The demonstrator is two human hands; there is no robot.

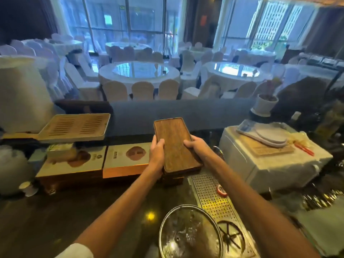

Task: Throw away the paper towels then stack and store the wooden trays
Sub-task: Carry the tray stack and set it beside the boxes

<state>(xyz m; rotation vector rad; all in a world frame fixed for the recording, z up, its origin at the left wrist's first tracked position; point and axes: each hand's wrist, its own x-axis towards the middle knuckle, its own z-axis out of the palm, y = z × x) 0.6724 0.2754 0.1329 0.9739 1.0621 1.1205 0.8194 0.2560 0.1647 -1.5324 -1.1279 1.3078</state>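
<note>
A stack of dark wooden trays [174, 142] is held lengthwise over the back of the dark counter. My left hand [157, 154] grips the stack's left edge with its thumb on top. My right hand [195, 146] grips the right edge. Under the top tray the edges of lower trays show at the near end. A pale slatted wooden tray [74, 127] rests on boxes at the left. No paper towels are visible.
Flat printed boxes [126, 159] lie left of the stack. A perforated metal drain strip [210, 198] runs along the counter at the right, a round metal-rimmed glass lid [189, 235] near me. A white machine [270, 159] with plates stands at the right. Beyond lies a dining hall.
</note>
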